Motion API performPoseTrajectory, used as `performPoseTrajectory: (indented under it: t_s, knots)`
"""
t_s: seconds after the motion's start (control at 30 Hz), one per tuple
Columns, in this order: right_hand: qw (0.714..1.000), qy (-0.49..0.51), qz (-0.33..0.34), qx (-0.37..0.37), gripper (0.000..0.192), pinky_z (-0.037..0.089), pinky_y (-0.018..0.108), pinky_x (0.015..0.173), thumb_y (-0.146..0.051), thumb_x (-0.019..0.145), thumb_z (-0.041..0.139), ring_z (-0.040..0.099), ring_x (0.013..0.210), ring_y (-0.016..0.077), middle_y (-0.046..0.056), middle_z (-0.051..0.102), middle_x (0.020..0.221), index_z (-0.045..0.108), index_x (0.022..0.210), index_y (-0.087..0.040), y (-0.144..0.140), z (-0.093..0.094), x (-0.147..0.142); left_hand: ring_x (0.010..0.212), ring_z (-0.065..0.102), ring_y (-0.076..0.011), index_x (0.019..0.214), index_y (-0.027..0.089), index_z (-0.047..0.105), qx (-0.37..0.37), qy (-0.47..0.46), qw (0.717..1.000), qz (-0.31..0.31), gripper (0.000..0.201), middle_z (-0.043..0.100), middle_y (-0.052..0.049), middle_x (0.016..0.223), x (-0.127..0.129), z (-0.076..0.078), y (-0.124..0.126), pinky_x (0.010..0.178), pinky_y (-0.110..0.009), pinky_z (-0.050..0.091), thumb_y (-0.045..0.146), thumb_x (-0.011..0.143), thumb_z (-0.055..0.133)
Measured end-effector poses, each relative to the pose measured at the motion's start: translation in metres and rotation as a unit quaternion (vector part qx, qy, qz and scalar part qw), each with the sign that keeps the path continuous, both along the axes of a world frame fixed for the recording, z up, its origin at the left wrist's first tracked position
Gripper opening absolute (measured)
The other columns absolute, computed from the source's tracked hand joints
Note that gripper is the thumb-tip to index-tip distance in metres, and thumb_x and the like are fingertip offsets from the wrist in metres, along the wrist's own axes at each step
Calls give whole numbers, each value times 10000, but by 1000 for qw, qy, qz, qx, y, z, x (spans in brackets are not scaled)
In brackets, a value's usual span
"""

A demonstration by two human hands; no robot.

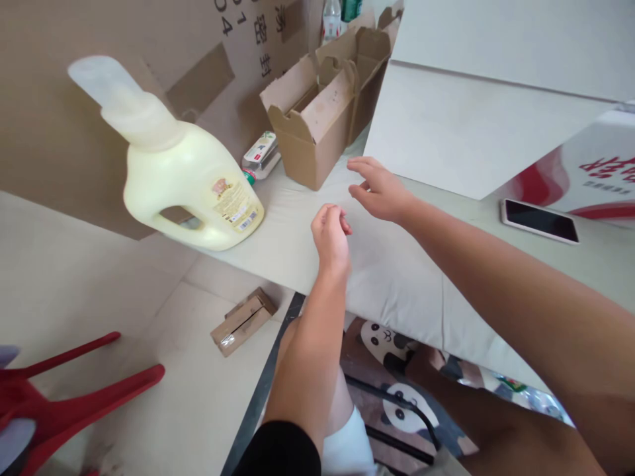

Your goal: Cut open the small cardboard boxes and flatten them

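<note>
My left hand [331, 237] is raised over the pale cloth-covered table [387, 258]. Its fingers are curled in, and no object shows in them. To its right and a little farther off, my right hand [380, 190] has its fingers stretched out and apart, with nothing held. The two hands do not touch. Just beyond them is an open brown cardboard carton [322, 149] with a handle and dividers. A large pale yellow jug [191, 178] with a whitish cap stands on the table left of my left hand.
A small labelled pack [261, 153] lies beside the carton. White panels [441, 125] lean at the right, near a phone [540, 221]. A large cardboard box [208, 73] stands behind the jug. On the floor are a small carton [243, 322] and a red-legged piece of furniture [89, 403].
</note>
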State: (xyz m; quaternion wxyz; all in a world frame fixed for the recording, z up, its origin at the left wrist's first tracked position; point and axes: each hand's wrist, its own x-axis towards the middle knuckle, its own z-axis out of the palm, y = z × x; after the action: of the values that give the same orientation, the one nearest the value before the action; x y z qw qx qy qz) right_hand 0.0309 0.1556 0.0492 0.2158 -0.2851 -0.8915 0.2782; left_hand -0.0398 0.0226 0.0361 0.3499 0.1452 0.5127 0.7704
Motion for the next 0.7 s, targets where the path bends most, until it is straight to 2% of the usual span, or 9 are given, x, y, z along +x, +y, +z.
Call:
performPoseTrajectory:
  t_s: [0.1, 0.17, 0.27, 0.33, 0.47, 0.57, 0.7]
  knots:
    - [1000, -20, -13, 11, 550, 587, 492, 1000, -246, 891, 538, 712, 918, 228, 170, 468, 1572, 569, 1435, -172, 0, 10, 12, 467, 400, -92, 595, 205, 491, 1, -11, 1000, 0, 245, 399, 59, 482, 9, -1, 3, 526, -238, 321, 157, 835, 499]
    - [999, -31, -13, 16, 547, 582, 492, 1005, -225, 891, 541, 713, 932, 230, 172, 439, 1588, 571, 1435, -173, -3, 22, 8, 463, 399, -94, 586, 205, 487, -12, -7, 1000, -9, 258, 399, 57, 468, 14, -1, 6, 522, -242, 310, 149, 838, 489]
    - [999, -44, 7, 24, 546, 545, 509, 1065, -199, 891, 542, 717, 963, 227, 155, 397, 1615, 570, 1437, -201, -7, 39, -16, 468, 398, -98, 575, 204, 491, -19, -3, 1000, -17, 268, 395, 55, 459, 18, 0, 10, 527, -250, 304, 138, 835, 485]
    - [998, -57, 20, 26, 559, 505, 530, 1113, -209, 891, 558, 720, 988, 228, 152, 326, 1652, 547, 1450, -213, -6, 44, -38, 474, 397, -99, 571, 203, 490, -19, -5, 1000, -15, 275, 394, 54, 465, 16, 1, 11, 533, -256, 306, 138, 838, 489]
    - [995, -77, 50, 25, 598, 466, 591, 1137, -290, 892, 597, 700, 1139, 306, 122, 195, 1700, 488, 1477, -237, 5, 34, -81, 487, 404, -100, 577, 206, 482, -28, -6, 1000, -9, 286, 393, 52, 488, 6, 2, 7, 548, -261, 319, 159, 859, 491]
    - [995, -65, 67, 37, 580, 463, 578, 1156, -317, 896, 579, 618, 1298, 356, 99, 233, 1695, 497, 1462, -220, 8, 23, -101, 495, 403, -102, 596, 210, 481, -20, -2, 1000, -8, 280, 395, 50, 502, -4, 1, 1, 555, -261, 333, 202, 874, 505]
    - [995, -60, 49, 68, 595, 369, 476, 1259, -222, 895, 516, 461, 1475, 328, 133, 293, 1687, 486, 1476, -95, -2, 25, -104, 492, 395, -105, 622, 215, 464, -27, -3, 1000, -1, 260, 380, 47, 512, -16, 0, -5, 549, -260, 331, 225, 881, 489]
